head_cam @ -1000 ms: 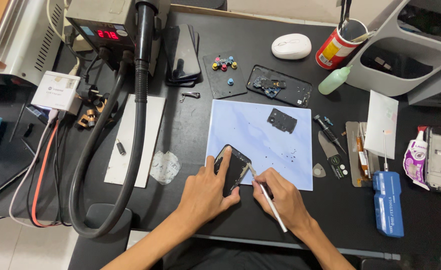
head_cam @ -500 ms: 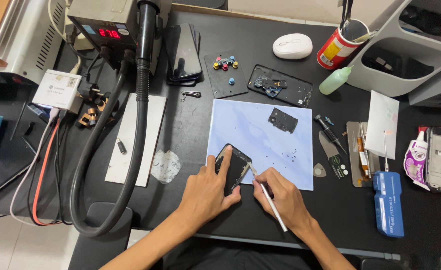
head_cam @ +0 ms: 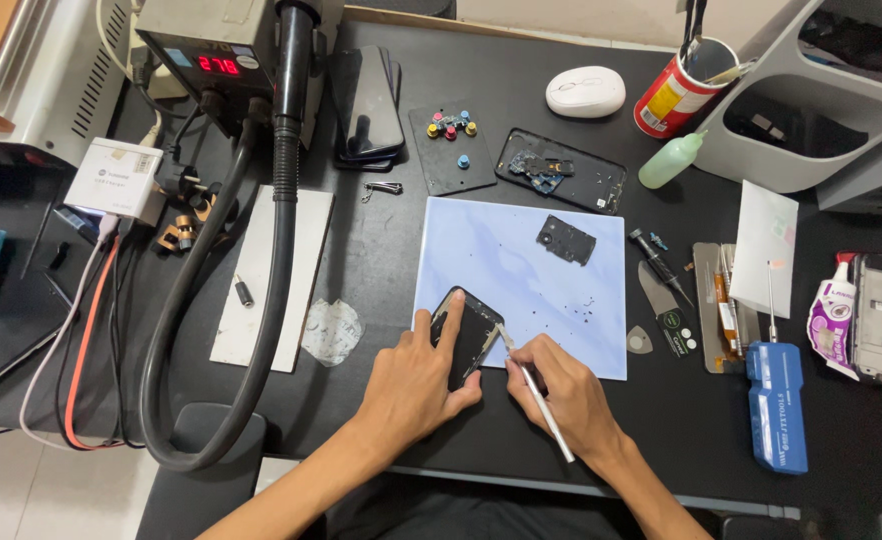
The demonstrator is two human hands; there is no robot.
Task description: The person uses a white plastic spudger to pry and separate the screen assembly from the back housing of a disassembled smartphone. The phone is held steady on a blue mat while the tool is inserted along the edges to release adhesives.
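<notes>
One dark phone (head_cam: 469,333) lies on the pale blue mat (head_cam: 521,285), at the mat's corner nearest the worktop's front edge, its long axis tilted away toward the right. The left hand (head_cam: 416,385) presses flat on it, fingers spread over its lower half. The right hand (head_cam: 566,395) pinches one thin white tool (head_cam: 536,395), whose tip meets the phone's right edge. Both hands touch the phone; the left covers more. Two more opened phones lie farther back, well apart.
</notes>
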